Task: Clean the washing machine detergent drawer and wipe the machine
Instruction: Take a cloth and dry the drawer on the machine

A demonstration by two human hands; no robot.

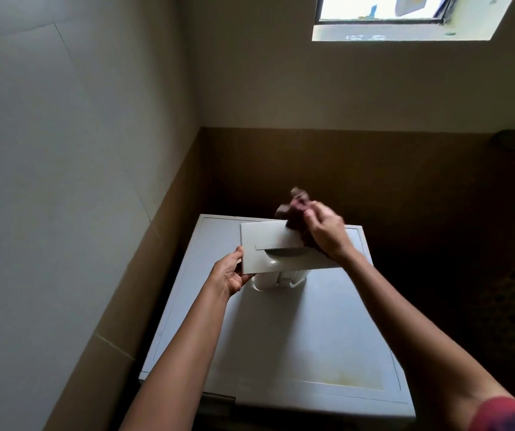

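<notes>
Above the washing machine (281,337), the left hand (229,273) grips the detergent drawer (268,244) and fingers of the right hand (324,233) squeeze a dark red cloth (295,213) against it, so this looks like the drawer-wiping step; next, the cloth needs rubbing across the drawer's front.

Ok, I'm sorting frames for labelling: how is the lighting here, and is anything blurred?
Head view: the window is blown out while the room is dim, and the lower right corner is near black. Head view: the right hand and its dark red cloth are motion-blurred; the left hand, the detergent drawer and the washing machine top look fairly sharp.
</notes>
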